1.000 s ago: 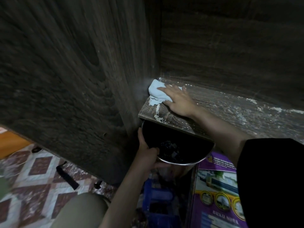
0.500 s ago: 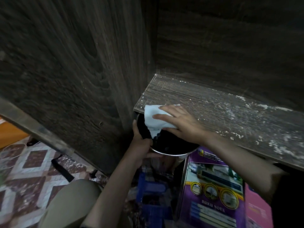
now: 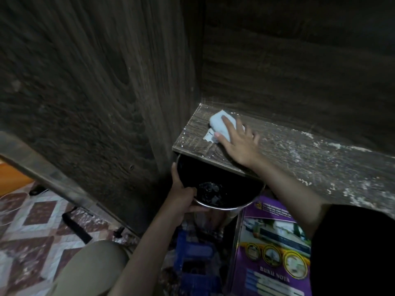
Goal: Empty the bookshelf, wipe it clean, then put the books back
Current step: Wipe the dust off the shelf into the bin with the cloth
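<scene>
My right hand [image 3: 239, 144] presses flat on the white cloth [image 3: 222, 124], my left hand [image 3: 181, 197] grips the metal bowl [image 3: 224, 205] under the shelf [image 3: 320, 159] edge; a crooked sweep could scatter the crumbs [image 3: 307, 182] beside it.

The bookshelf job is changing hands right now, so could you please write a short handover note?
Right hand: flat on the white cloth, pressing it onto the shelf board near the left corner.
Left hand: grips the rim of the metal bin held under the shelf edge.
Done: no books on the visible shelf.
Left: white dust to the right; then reshelve books, including the purple book below.
</scene>
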`<action>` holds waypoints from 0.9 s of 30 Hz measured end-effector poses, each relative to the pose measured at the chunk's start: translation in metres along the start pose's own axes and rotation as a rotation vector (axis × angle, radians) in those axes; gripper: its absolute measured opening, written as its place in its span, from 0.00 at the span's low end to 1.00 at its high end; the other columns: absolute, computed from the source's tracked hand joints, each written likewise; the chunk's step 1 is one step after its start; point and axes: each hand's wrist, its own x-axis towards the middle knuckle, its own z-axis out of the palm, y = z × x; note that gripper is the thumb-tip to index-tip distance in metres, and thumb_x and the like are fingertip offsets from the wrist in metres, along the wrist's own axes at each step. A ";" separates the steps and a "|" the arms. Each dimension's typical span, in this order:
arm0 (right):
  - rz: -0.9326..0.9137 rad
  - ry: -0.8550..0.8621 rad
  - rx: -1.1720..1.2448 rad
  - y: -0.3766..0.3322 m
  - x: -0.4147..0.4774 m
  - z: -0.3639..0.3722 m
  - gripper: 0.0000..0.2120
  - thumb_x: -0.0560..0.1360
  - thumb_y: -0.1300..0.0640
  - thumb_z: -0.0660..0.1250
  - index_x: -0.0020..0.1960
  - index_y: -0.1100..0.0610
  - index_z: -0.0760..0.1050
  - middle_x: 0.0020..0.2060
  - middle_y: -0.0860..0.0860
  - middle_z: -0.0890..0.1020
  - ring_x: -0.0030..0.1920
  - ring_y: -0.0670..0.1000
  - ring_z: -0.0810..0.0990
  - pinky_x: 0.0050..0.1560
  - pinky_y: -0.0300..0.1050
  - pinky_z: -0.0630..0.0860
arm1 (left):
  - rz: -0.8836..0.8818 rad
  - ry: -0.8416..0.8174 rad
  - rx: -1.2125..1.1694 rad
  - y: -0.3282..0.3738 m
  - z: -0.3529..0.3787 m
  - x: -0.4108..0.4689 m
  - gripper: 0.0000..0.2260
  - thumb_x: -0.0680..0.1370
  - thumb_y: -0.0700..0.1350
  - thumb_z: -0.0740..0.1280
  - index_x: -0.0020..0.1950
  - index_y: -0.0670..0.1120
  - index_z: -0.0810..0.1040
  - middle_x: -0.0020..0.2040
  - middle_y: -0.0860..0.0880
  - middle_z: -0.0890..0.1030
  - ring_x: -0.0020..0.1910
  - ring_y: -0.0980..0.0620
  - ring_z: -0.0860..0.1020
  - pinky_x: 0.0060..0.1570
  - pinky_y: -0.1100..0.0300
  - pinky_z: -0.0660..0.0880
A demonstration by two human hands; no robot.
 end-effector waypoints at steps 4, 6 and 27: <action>0.000 -0.089 0.043 -0.030 0.024 0.004 0.25 0.80 0.37 0.43 0.76 0.37 0.46 0.78 0.52 0.46 0.76 0.60 0.44 0.71 0.66 0.38 | -0.009 0.003 -0.018 0.000 0.001 0.002 0.44 0.75 0.27 0.57 0.74 0.67 0.42 0.70 0.50 0.68 0.49 0.47 0.78 0.31 0.50 0.81; -0.077 -0.101 -0.015 -0.041 0.030 0.008 0.23 0.81 0.39 0.46 0.75 0.37 0.51 0.78 0.52 0.50 0.76 0.59 0.47 0.71 0.66 0.40 | -0.007 -0.001 -0.018 0.000 0.001 0.003 0.43 0.75 0.27 0.57 0.74 0.67 0.43 0.70 0.49 0.68 0.50 0.46 0.79 0.31 0.49 0.81; -0.553 0.076 0.019 0.036 -0.060 -0.016 0.19 0.78 0.45 0.56 0.67 0.46 0.71 0.55 0.56 0.77 0.52 0.56 0.73 0.52 0.52 0.69 | 0.024 0.025 -0.014 0.005 -0.001 0.000 0.42 0.76 0.27 0.54 0.76 0.63 0.40 0.65 0.50 0.68 0.45 0.50 0.77 0.29 0.53 0.81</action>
